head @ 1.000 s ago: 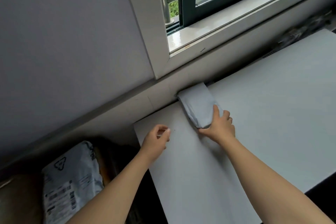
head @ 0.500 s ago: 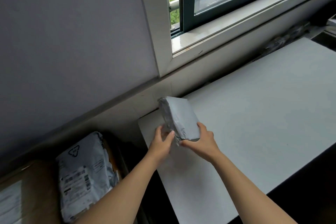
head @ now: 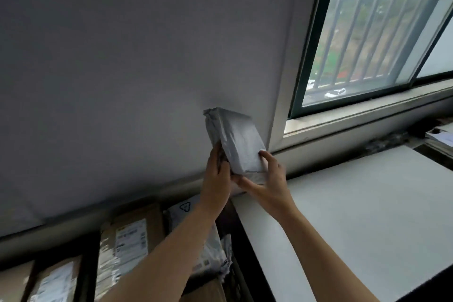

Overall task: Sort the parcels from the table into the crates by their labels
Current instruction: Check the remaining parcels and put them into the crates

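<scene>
A small grey plastic-wrapped parcel (head: 236,137) is raised in front of the wall, tilted, above the left end of the white table (head: 355,216). My left hand (head: 217,179) grips its lower left edge. My right hand (head: 267,179) holds its lower right corner, fingers curled round it. The face turned to me shows no label. Below left lie sorted parcels: a brown cardboard box with a white label (head: 130,240) and a grey bag with a triangle mark (head: 183,208).
More labelled cardboard boxes (head: 51,282) lie at the lower left. A window sill (head: 367,113) and barred window run behind the table. Some papers (head: 441,136) sit at the far right. The grey wall stands close behind the parcel.
The parcel was lifted off the table's back left corner, first by my right hand, then with both hands. It now sits higher, in front of the wall, and my view has tilted up.
</scene>
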{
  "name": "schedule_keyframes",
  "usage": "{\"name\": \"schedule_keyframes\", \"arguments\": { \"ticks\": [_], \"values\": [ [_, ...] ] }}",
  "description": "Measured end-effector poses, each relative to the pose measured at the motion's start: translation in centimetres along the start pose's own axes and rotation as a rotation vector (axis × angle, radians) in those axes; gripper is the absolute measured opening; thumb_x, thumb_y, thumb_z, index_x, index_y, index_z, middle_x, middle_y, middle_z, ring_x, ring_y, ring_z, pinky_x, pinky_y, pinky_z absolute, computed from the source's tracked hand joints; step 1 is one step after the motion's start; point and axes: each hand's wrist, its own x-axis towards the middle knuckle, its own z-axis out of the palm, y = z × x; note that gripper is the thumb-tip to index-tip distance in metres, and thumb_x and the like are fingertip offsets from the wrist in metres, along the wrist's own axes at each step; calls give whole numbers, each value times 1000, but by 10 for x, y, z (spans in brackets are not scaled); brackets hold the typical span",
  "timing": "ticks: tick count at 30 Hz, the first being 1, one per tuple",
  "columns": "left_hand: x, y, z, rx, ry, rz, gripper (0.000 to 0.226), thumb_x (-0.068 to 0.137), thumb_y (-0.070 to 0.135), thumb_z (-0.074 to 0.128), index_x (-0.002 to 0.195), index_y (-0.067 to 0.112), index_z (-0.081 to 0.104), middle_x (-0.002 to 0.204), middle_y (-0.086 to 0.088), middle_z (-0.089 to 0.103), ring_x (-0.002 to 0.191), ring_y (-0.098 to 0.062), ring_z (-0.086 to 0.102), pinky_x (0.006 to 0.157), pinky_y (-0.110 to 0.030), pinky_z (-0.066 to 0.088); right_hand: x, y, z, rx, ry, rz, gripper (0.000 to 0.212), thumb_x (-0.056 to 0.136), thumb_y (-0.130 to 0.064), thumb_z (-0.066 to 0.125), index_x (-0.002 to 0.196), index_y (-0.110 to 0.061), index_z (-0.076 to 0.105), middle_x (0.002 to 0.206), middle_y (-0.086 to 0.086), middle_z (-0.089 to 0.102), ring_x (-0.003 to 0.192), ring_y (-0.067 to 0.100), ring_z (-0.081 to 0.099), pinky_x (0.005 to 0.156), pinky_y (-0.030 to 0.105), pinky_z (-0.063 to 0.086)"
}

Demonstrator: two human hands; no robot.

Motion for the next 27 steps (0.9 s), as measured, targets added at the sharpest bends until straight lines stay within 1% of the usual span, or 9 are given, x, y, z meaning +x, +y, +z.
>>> {"name": "schedule_keyframes", "arguments": {
  "ticks": [2,6,9,12,14,16,20,24,27],
  "values": [
    [-2,24,-57,4,131,162,37,105,26,45,141,22,50,137,-11,61,123,-21,62,102,-35,51,-11,-52,26,21,-4,-132,84,71,-46,86,142,-27,46,130,-1,41,113,5,49,84,-6,34],
    [-5,65,-163,-137,201,77,43,105,34,34,144,18,45,159,1,28,150,-16,25,101,-13,25,-31,-136,80,69,49,-347,59,82,-41,80,130,-35,48,129,-1,50,114,15,58,96,24,52],
    [-15,98,-228,-161,311,252,41,92,35,37,132,24,43,138,14,41,142,-7,37,101,-9,30,-46,-189,114,119,56,-465,64,83,-49,74,136,-36,42,131,0,54,112,19,61,90,46,57],
    [-25,122,-281,-121,317,266,45,104,29,41,149,34,39,145,6,54,131,-12,54,111,-33,43,-55,-239,139,114,92,-577,60,89,-35,76,140,-24,46,130,-3,54,112,17,58,94,41,55],
    [-27,139,-313,-118,334,240,39,97,36,45,132,46,58,134,2,65,124,-21,61,109,-50,47,-57,-270,152,115,128,-634,58,89,-32,77,139,-20,50,129,-5,54,113,13,56,95,21,49],
    [-37,163,-338,-255,321,154,28,94,48,48,115,44,66,126,0,68,121,-27,63,101,-54,53,-61,-301,162,121,165,-674,58,87,-30,79,137,-16,53,127,-4,56,111,10,54,86,2,37],
    [-58,190,-370,-409,203,175,56,94,71,34,136,40,55,132,5,63,118,-22,64,96,-55,55,-79,-345,187,124,163,-727,61,86,-32,78,138,-12,53,133,6,60,114,17,57,85,11,34],
    [-69,207,-395,-342,297,287,43,91,55,64,130,38,56,128,6,60,115,-19,64,87,-54,60,-92,-370,204,150,119,-761,66,87,-33,78,142,-9,52,135,11,59,119,25,57,85,11,31],
    [-68,212,-411,-352,303,341,45,87,43,74,127,30,57,125,-2,62,113,-22,66,84,-51,61,-95,-383,207,170,91,-814,65,87,-36,77,142,-14,53,132,7,60,110,13,57,84,13,37]
  ]
}}
